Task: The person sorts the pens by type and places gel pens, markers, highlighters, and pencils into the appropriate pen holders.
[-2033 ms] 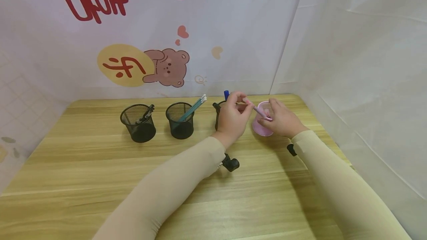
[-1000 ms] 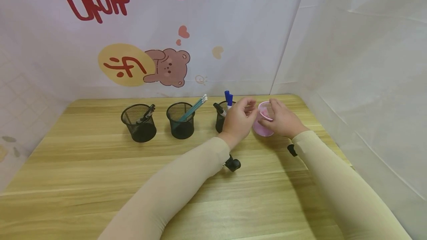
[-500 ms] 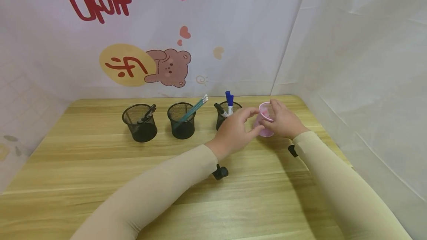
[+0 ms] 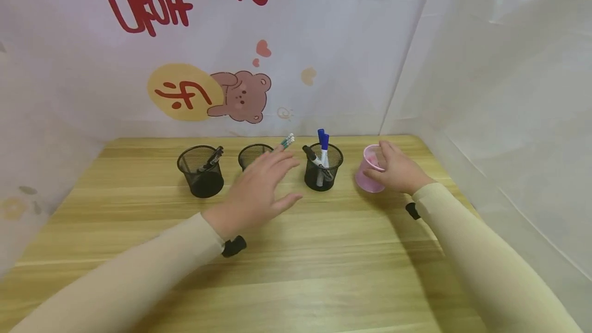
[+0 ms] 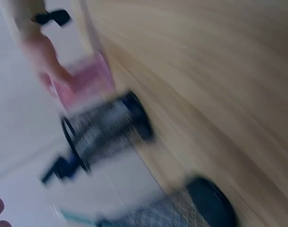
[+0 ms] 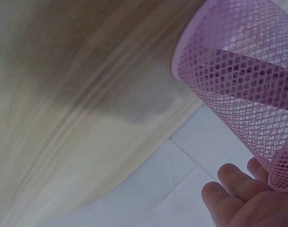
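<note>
My left hand (image 4: 254, 191) is held in the air with fingers and thumb spread, nothing in it. In the head view it overlaps a black mesh pen cup (image 4: 251, 154), hiding most of it; white-tipped pencils (image 4: 289, 141) stick out above the fingers. At the right, my right hand (image 4: 399, 169) holds a pink mesh pen cup (image 4: 368, 183) by its rim, thumb at the near side and fingers at the far side. The cup stands upright, with something pink inside. From the right wrist, fingertips (image 6: 236, 182) show right at the cup's rim.
Between the hands stands a black mesh cup (image 4: 319, 179) with blue-capped markers (image 4: 325, 143) and a black-capped one. Another black mesh cup (image 4: 205, 185) with black pens (image 4: 214, 157) stands at the left. A white printed backdrop (image 4: 337, 66) rises behind the wooden table (image 4: 296, 276).
A pinkish stick that my left hand held over the pink cup has left its fingers. That hand then opened and swung left, past the marker cup. My right hand stays on the pink cup.
</note>
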`<move>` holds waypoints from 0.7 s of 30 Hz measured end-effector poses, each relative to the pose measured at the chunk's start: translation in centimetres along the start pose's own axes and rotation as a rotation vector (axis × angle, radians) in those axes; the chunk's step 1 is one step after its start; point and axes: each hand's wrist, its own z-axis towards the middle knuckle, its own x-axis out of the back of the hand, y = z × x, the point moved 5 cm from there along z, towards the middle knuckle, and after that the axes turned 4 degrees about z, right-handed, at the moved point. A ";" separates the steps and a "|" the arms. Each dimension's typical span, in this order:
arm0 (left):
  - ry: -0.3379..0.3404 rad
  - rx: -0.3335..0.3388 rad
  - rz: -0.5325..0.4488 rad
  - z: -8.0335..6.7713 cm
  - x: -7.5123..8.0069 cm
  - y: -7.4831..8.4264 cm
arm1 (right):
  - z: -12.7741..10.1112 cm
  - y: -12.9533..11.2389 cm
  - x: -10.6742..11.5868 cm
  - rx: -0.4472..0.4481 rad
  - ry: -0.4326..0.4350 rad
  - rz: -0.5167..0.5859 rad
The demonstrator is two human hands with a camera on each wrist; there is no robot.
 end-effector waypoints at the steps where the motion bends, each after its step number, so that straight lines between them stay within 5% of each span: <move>1: 0.005 0.012 0.020 -0.6 0.4 -0.8 | 0.0 0.1 0.0 0.003 -0.002 0.009; 11: 0.176 0.094 0.152 -6.7 4.7 -8.3 | -0.3 0.7 0.1 0.011 -0.035 0.180; 16: 0.130 0.239 0.138 -8.6 6.0 -12.3 | -0.8 1.3 0.2 -0.049 0.005 0.316; 21: 0.076 0.362 0.096 -10.5 6.6 -16.0 | -1.5 1.4 1.4 -0.033 0.150 0.382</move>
